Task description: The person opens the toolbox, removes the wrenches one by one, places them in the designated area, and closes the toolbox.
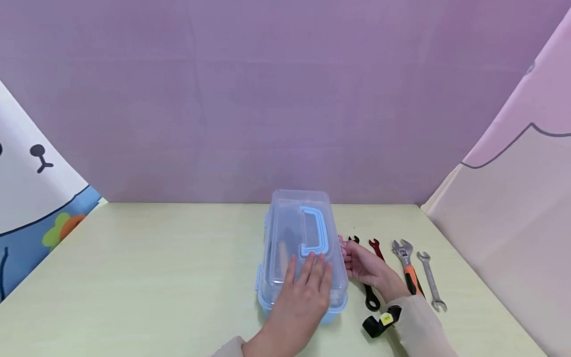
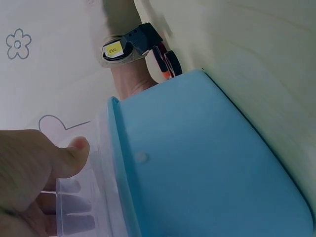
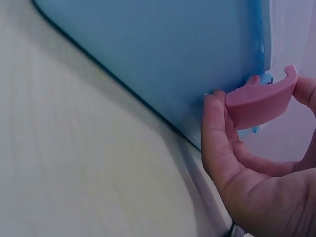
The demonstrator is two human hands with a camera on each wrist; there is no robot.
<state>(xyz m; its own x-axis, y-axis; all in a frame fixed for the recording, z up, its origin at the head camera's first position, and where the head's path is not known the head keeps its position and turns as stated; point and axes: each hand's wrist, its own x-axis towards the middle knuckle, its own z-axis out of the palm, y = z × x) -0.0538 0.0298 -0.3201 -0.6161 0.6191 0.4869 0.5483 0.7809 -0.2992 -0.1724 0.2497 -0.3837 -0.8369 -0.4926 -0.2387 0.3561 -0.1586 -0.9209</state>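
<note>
A plastic toolbox with a clear lid (image 1: 285, 218) and a light-blue base (image 2: 197, 158) stands on the table, its blue handle (image 1: 321, 230) folded flat on top. My left hand (image 1: 305, 300) rests on the near part of the lid, fingers stretched toward the handle. At the box's right side, my right hand (image 1: 368, 267) pinches a pink latch (image 3: 261, 103) between thumb and fingers. In the right wrist view the latch is tilted outward from the blue wall, near the lid's rim.
Right of the box lie a black-handled wrench (image 1: 371, 300), a red wrench (image 1: 376, 247), an adjustable wrench (image 1: 403, 253) with an orange and black grip, and a silver open-ended wrench (image 1: 430, 280). A purple cloth backdrop (image 1: 223, 109) rises behind the table (image 1: 156, 277).
</note>
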